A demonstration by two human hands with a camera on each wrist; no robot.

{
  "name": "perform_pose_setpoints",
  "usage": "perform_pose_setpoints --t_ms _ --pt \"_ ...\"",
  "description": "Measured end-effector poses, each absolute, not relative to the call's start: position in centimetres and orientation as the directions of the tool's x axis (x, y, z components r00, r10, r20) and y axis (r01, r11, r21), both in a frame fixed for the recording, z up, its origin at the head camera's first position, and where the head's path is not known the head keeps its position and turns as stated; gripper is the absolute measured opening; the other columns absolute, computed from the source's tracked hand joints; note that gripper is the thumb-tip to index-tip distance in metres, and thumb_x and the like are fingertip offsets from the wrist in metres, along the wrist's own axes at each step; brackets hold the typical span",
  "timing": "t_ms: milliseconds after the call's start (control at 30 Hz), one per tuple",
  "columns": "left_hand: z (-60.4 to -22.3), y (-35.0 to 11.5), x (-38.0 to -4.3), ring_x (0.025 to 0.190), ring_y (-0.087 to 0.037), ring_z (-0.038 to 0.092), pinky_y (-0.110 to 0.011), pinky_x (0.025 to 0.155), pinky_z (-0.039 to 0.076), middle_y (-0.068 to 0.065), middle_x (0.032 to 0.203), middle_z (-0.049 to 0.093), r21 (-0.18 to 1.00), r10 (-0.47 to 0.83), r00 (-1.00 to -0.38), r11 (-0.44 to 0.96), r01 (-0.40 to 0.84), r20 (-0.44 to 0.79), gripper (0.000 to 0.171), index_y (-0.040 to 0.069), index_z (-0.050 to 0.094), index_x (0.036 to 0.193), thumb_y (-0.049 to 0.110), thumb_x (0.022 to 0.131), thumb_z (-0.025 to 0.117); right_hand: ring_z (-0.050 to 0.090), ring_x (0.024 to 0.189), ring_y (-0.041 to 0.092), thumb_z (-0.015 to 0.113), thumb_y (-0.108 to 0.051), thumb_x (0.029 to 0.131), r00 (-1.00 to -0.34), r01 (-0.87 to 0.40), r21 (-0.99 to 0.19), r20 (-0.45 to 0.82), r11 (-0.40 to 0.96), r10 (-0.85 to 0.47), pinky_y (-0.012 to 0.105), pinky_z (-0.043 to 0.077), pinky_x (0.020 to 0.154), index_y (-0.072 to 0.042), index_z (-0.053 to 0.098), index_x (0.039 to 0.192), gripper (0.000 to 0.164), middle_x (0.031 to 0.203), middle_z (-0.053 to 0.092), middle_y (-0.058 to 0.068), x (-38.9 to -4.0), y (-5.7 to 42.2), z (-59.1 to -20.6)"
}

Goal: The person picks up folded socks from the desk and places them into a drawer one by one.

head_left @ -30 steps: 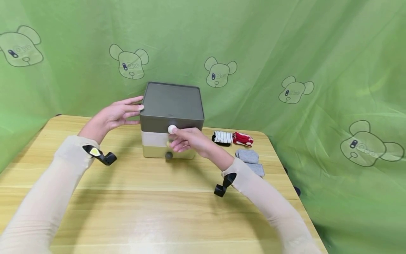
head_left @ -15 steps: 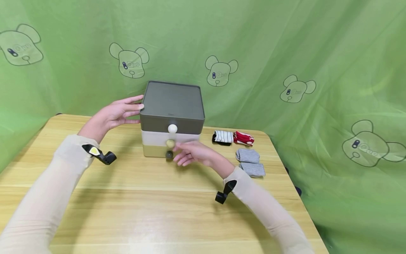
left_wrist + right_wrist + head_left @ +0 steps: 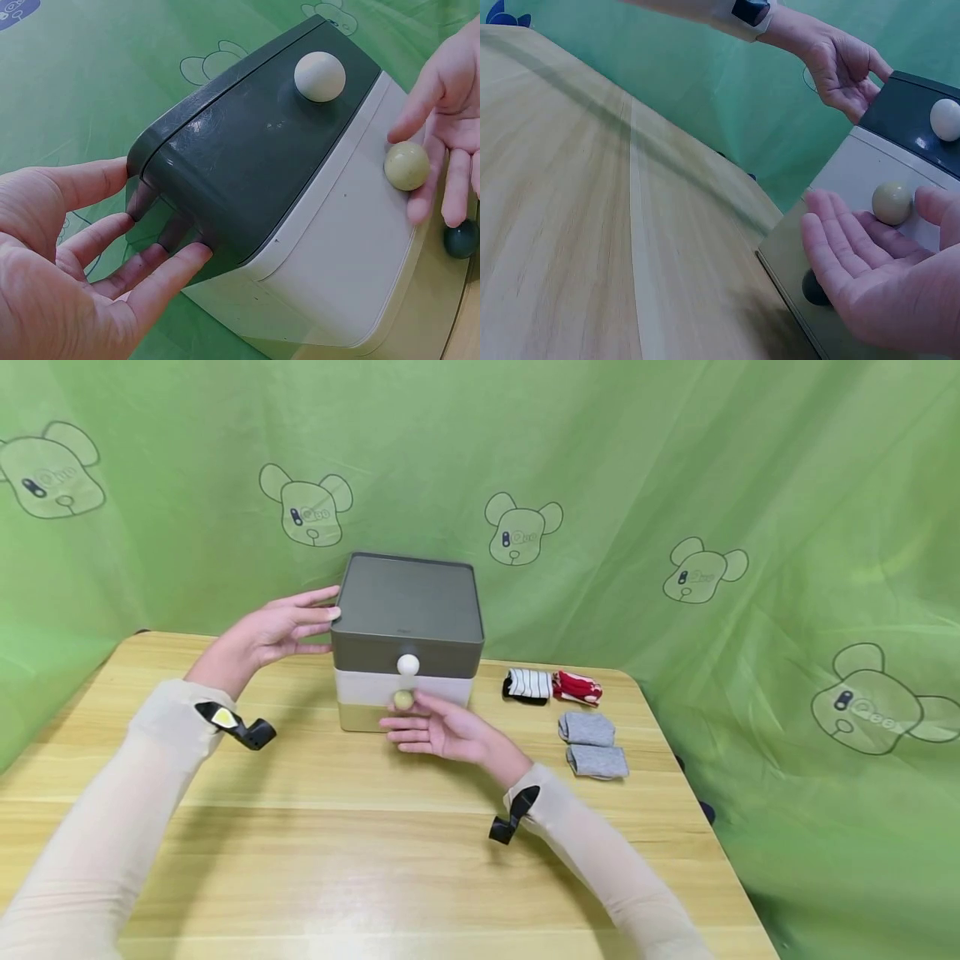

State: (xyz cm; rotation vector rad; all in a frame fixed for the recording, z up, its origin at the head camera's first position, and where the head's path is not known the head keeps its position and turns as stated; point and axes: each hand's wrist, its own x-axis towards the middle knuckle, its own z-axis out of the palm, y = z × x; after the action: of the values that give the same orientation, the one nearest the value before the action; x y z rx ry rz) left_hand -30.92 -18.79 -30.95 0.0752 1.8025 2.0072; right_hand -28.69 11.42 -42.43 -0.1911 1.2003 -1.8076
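A small three-tier drawer box (image 3: 408, 597) has a dark grey top tier, a white middle and a beige bottom. Its round knobs are white (image 3: 408, 665) above, yellow-green (image 3: 403, 699) in the middle and dark (image 3: 460, 238) below. My left hand (image 3: 264, 633) rests its spread fingertips against the dark left side, as the left wrist view also shows. In front, my right hand (image 3: 453, 731) has thumb and index finger on either side of the yellow-green knob, the other fingers extended below it. In the head view that hand hides the dark knob.
On the wooden table (image 3: 300, 860), right of the box, lie a black-and-white striped folded cloth (image 3: 528, 686), a red-and-white one (image 3: 577, 688) and two grey folded cloths (image 3: 587, 728). A green curtain (image 3: 600, 443) with bear-like outlines hangs behind and at the right.
My right hand has left the white knob, moved down, then shifted left to the yellow-green knob with its fingers extended. My left hand has stayed against the box.
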Motion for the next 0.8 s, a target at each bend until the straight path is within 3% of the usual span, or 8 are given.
perform_pose_setpoints --t_ms 100,200,333,600,800 --pt "-31.0 -18.8 -31.0 0.158 -0.032 0.018 -0.055 0.127 0.026 -0.014 0.17 0.017 0.958 0.354 -0.902 -0.052 -0.283 -0.247 0.073 0.021 0.013 0.165 0.018 0.105 0.055 0.069 0.119 0.025 0.033 -0.036 0.112 -0.575 0.607 -0.787 -0.335 -0.114 -0.747 0.049 0.028 0.125 -0.002 0.041 0.152 0.053 0.133 0.068 0.014 -28.6 11.2 -42.4" --pt "-31.1 -18.7 -31.0 0.158 -0.031 0.019 -0.055 0.127 0.026 -0.014 0.169 0.018 0.958 0.352 -0.903 -0.053 -0.284 -0.248 0.072 0.021 0.014 0.165 0.017 0.106 0.054 0.072 0.11 0.02 0.034 -0.035 0.112 -0.587 0.608 -0.787 -0.357 -0.104 -0.726 0.047 0.032 0.123 -0.001 0.037 0.154 0.054 0.118 0.076 0.007 -28.4 11.1 -42.2" --pt "-31.1 -18.6 -30.9 0.158 -0.031 0.019 -0.055 0.127 0.026 -0.014 0.169 0.019 0.957 0.353 -0.902 -0.055 -0.285 -0.249 0.071 0.021 0.014 0.165 0.017 0.106 0.054 0.071 0.112 0.022 0.035 -0.036 0.112 -0.586 0.594 -0.803 -0.393 -0.046 -0.709 0.042 0.045 0.116 0.0 0.037 0.153 0.055 0.113 0.076 0.005 -27.6 11.2 -41.9" --pt "-30.9 -18.7 -30.9 0.158 -0.031 0.018 -0.055 0.127 0.026 -0.013 0.17 0.018 0.956 0.345 -0.904 -0.058 -0.289 -0.252 0.071 0.021 0.014 0.164 0.017 0.106 0.054 0.074 0.1 0.02 0.034 -0.039 0.112 -0.526 0.559 -0.827 -0.412 0.063 -0.744 0.049 0.044 0.116 -0.005 0.038 0.154 0.054 0.107 0.077 0.005 -24.9 11.7 -41.2" --pt "-31.0 -18.7 -30.8 0.158 -0.032 0.019 -0.055 0.127 0.026 -0.014 0.17 0.018 0.956 0.342 -0.905 -0.057 -0.288 -0.252 0.072 0.021 0.014 0.164 0.017 0.105 0.054 0.075 0.096 0.019 0.036 -0.041 0.111 -0.49 0.557 -0.825 -0.416 0.092 -0.766 0.038 0.059 0.1 -0.007 0.038 0.154 0.055 0.104 0.077 0.005 -22.6 12.3 -41.1"
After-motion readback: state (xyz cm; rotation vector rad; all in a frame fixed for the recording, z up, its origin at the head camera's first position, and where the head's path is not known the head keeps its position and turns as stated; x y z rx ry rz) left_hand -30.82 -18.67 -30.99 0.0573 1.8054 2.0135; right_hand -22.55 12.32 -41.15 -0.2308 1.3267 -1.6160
